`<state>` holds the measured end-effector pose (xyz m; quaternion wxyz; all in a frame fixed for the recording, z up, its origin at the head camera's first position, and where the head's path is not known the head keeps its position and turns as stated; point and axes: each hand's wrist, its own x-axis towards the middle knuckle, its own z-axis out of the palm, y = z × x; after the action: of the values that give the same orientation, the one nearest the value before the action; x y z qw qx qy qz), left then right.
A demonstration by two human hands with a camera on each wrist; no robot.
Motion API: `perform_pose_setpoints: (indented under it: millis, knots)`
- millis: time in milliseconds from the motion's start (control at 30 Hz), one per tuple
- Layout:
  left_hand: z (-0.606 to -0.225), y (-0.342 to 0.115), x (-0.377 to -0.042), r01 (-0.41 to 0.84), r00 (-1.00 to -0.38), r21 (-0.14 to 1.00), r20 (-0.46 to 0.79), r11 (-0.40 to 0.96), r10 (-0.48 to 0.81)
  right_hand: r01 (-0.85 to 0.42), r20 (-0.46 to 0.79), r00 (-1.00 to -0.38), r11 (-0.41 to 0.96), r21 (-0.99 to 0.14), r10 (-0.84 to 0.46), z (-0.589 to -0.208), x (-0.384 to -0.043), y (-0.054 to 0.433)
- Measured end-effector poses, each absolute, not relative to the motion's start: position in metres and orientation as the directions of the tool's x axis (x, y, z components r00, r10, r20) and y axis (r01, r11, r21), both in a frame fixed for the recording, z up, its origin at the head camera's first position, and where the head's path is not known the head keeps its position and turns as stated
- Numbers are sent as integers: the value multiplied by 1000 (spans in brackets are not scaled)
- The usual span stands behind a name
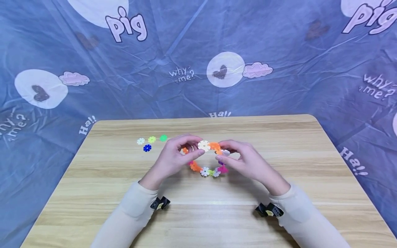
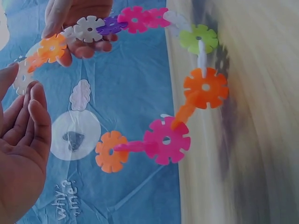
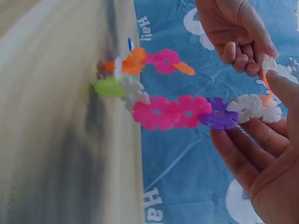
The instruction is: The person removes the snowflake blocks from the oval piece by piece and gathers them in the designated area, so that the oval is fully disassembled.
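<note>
A chain of interlocking plastic snowflake discs [image 1: 194, 166] hangs in a curve between the hands, in orange, pink, white, green and purple. My left hand [image 1: 176, 153] pinches the white snowflake disc [image 1: 204, 146] at one end of the chain between thumb and fingers. Beside it, my right hand [image 1: 248, 160] grips the chain by the orange disc [image 2: 52, 48], its fingers behind the neighbouring white disc [image 3: 250, 107]. The far end, an orange disc [image 2: 111, 151], hangs free, apart from the white end disc. The chain's lowest part, around a green disc [image 2: 198, 39], is close over the table.
To the left on the wooden table [image 1: 198, 224] lie loose snowflake discs: white [image 1: 141, 141], yellow-green [image 1: 151, 139], green [image 1: 163, 137] and dark blue [image 1: 147, 148]. A blue printed cloth [image 1: 161, 93] hangs behind the table. Each forearm wears a black wrist camera [image 1: 160, 203].
</note>
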<state>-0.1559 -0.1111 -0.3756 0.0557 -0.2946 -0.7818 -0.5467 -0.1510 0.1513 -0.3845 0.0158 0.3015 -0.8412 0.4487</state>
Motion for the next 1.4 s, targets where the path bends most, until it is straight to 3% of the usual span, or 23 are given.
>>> perform_pose_setpoints:
  millis: [367,733,1100,1400]
  knots:
    - [-379,-112,-155,394,-864,900,295,184,408,-538,371,-801,292,-791,-470,-394,-150,144]
    - [-371,-98,-154,187,-900,963,90,193,426,-556,392,-793,290,-779,-467,-398,-149,144]
    - [-370,-97,-147,-89,-934,996,-77,-20,348,-525,371,-811,283,-802,-453,-399,-148,142]
    - [-372,-98,-146,-119,-948,990,-91,-76,304,-527,369,-810,292,-798,-455,-400,-147,139]
